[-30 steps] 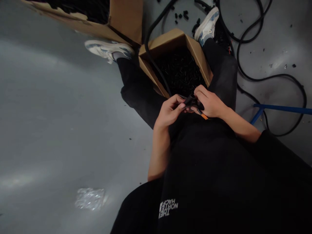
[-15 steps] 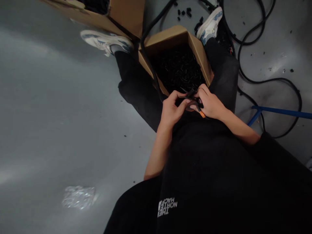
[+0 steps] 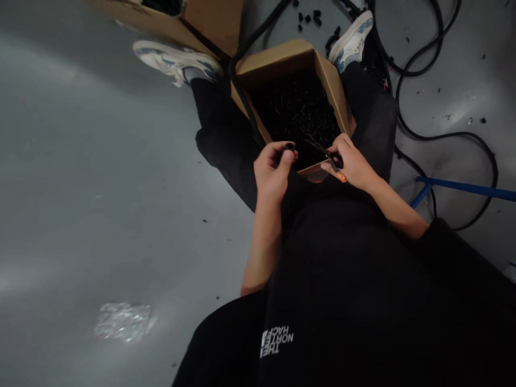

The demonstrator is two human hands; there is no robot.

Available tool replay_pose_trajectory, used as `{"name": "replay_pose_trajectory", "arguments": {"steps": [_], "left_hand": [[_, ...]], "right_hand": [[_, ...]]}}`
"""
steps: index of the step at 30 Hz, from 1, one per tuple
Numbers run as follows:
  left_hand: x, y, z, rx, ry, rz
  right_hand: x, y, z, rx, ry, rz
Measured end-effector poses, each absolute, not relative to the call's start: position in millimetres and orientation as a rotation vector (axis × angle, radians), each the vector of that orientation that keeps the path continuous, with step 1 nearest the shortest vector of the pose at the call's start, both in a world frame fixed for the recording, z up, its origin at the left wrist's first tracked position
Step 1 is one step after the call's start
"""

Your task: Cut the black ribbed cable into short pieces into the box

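Observation:
My left hand (image 3: pixel 271 169) is closed around a black rubber hose (image 3: pixel 244 99), whose round open end peeks out between thumb and fingers. The hose comes down from the top of the view, over the box's left edge, to this hand. In my right hand (image 3: pixel 351 164) is a pair of scissors (image 3: pixel 331 158) with black and orange handles, its blades pointing up and left over the box. Both hands are above the near edge of an open cardboard box (image 3: pixel 336 88) filled with short black pieces (image 3: pixel 298 107). Blades and hose end are apart.
Another cardboard box (image 3: pixel 217 27) stands at upper left. My shoes (image 3: pixel 177 62) flank the filled box. Long black hose (image 3: pixel 447 135) loops over the floor on the right, near a blue metal bar (image 3: pixel 471 185). A crinkled clear plastic bag (image 3: pixel 123 321) lies at lower left.
My hands have separated: the left moved left with the hose end, and the right stayed near the box's right corner with the scissors. Earlier, blades and hose were together between the hands.

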State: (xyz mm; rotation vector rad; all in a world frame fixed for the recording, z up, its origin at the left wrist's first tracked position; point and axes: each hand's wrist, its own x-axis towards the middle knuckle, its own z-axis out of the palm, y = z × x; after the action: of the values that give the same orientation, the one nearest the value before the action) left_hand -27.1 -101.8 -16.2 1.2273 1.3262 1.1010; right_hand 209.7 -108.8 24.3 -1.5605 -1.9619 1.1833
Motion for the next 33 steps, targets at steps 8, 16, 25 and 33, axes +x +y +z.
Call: {"name": "replay_pose_trajectory", "arguments": {"steps": [8, 16, 25, 33], "left_hand": [[-22.0, -100.6, -15.8, 0.988, 0.998, 1.151], [-27.3, -103.4, -40.8, 1.425, 1.153, 1.097], [-29.8, -102.8, -9.9, 1.248, 0.795, 0.883], [-32.5, -99.1, -2.5, 1.256, 0.949, 0.894]], "right_hand": [[205.3, -114.5, 53.7, -1.588, -2.393, 1.047], [206.4, -116.4, 42.3, -1.658, -2.146, 1.11], [201.2, -114.0, 45.1, -1.435, -2.348, 0.924], [205.6, -123.2, 44.2, -1.482, -2.376, 0.879]]}}
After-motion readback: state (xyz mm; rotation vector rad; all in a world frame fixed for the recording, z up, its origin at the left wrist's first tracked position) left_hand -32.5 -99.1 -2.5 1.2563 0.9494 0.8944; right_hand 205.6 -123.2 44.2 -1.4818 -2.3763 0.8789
